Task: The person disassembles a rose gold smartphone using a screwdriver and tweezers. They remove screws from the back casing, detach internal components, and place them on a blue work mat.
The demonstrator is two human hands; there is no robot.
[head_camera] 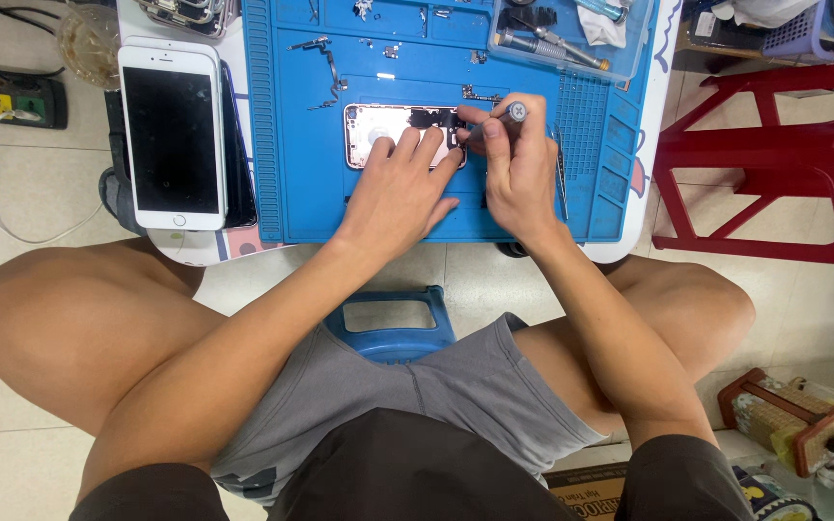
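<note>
My left hand (400, 188) presses flat on the opened phone shell (388, 130), thin, light, likely fragile, best steadied by its edges, while just beside it my right hand (518, 169) pinches a small screwdriver (514, 111).

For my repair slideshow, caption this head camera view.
Left hand steadies an opened phone shell on a blue mat while right hand works a screwdriver.

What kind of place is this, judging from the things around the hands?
Probably a small phone repair spot, perhaps at home: a blue repair mat on a low table, an opened phone housing under the left hand, and a screwdriver in the right hand.
</note>
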